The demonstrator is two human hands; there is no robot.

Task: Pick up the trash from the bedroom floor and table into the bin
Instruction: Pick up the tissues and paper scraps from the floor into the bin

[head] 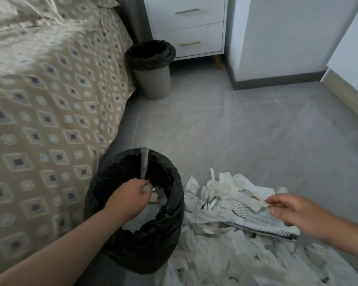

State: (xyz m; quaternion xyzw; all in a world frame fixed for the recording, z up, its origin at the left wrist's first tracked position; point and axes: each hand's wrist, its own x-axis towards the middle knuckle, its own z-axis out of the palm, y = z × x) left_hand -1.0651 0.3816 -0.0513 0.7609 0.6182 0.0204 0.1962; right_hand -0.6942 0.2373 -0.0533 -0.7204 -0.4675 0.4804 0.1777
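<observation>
The left hand (130, 200) was over the near bin (132, 252), fingers pinched on a long thin strip (143, 164) that stuck up past the rim. If it let go too soon, the strip could tip out onto the floor (225, 129). The right hand (293, 213) was spread open, reaching for the pile of torn paper (225, 201) just beside the bin. A quick grab could scatter small bits. Another bin (151, 69) stood far off by the bed (39, 89).

bins: 2 (133, 211) (151, 69) | hands: 2 (130, 200) (293, 211) | paper pile: 1 (225, 205) | drawers: 2 (186, 11) (194, 40)
</observation>
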